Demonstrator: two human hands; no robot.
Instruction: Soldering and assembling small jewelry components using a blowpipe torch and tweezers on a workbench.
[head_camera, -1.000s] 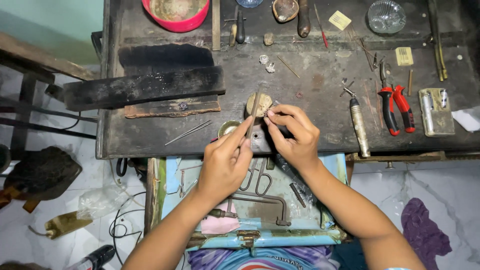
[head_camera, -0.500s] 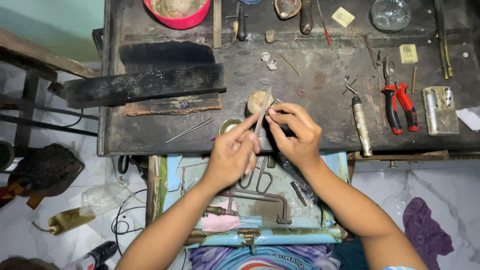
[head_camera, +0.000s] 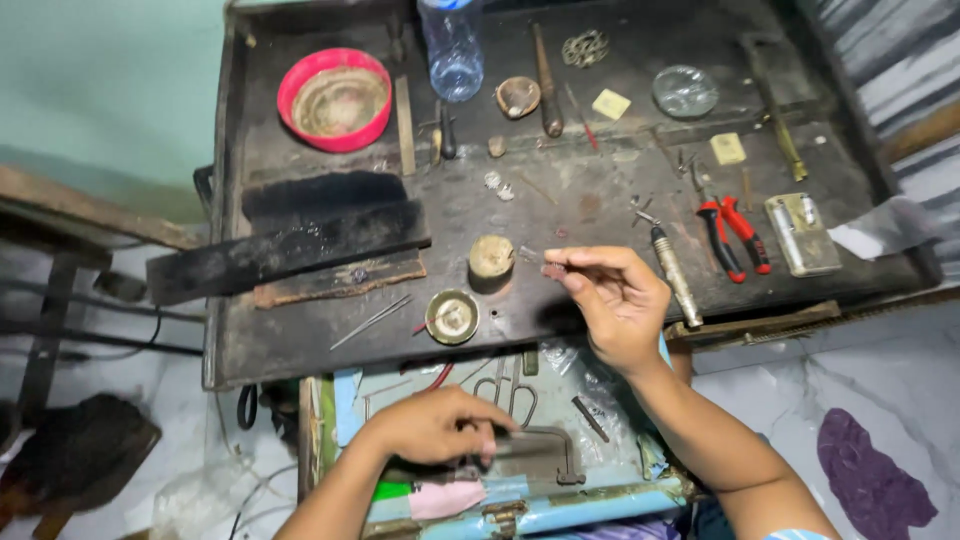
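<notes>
Tiny reddish piece (head_camera: 553, 269) pinched between thumb and fingertips of right hand (head_camera: 615, 305), held above workbench (head_camera: 600, 200) near front edge, middle. Left hand (head_camera: 430, 425) lower, in open blue drawer (head_camera: 540, 515) below bench front, fingers curled on thin dark tool (head_camera: 530, 440). Round wooden block (head_camera: 491, 257) just left of piece; small brass dish (head_camera: 452, 316) nearer front edge. Red-handled pliers (head_camera: 735, 232) toward right edge. Red bowl (head_camera: 335, 98) at back left corner.

The right hand (head_camera: 615, 305) is up over the dark workbench (head_camera: 600, 200), pinching a tiny piece (head_camera: 553, 268) in its fingertips. The left hand (head_camera: 435, 425) is down in the open drawer (head_camera: 520, 500), touching a metal frame tool (head_camera: 545, 450). A small round dish (head_camera: 452, 316) sits near the bench edge.
</notes>
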